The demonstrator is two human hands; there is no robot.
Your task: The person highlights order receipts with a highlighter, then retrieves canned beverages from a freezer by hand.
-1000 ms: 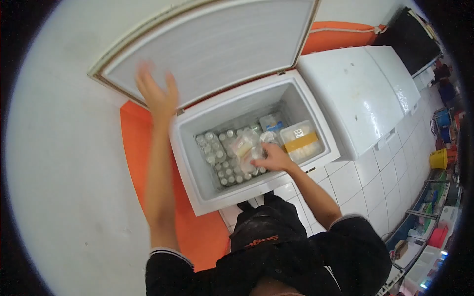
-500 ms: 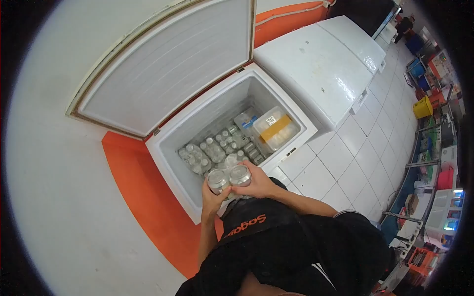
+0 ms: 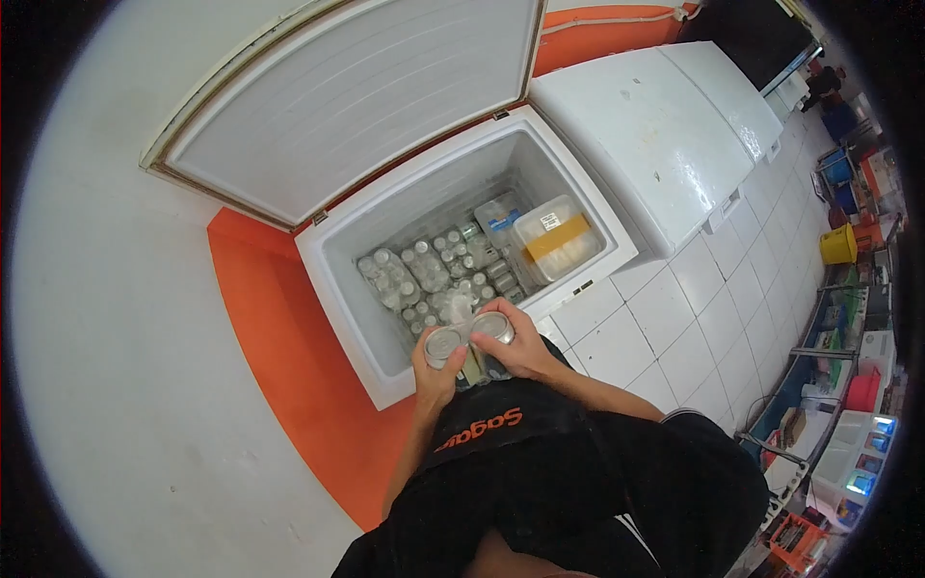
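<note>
In front of my waist, at the near edge of the open chest freezer [image 3: 339, 332], I hold two round cans by their sides. My left hand [image 3: 436, 381] is closed around the left can [image 3: 443, 345], its silver lid facing up. Wrapped around the right can [image 3: 492, 326] is my right hand [image 3: 527, 349], thumb near the lid's rim. The cans sit side by side with a small gap. Below them a yellowish, plastic-like patch [image 3: 471, 368] shows, mostly hidden by my hands. Inside the freezer, just beyond, stand several capped bottles [image 3: 387, 277] in clear wrap.
A clear tub with a yellow band [image 3: 556, 239] sits at the freezer's right end, beside a smaller container with a blue mark [image 3: 501, 218]. The freezer lid [image 3: 356, 106] leans up against the wall. Another white freezer [image 3: 655, 135] adjoins; shelves [image 3: 819, 337] line the far right.
The two cans have moved slightly apart, and their lids now face the camera more. Both hands have shifted slightly right in view. The view has shifted too, showing freezer and floor slightly to the right.
</note>
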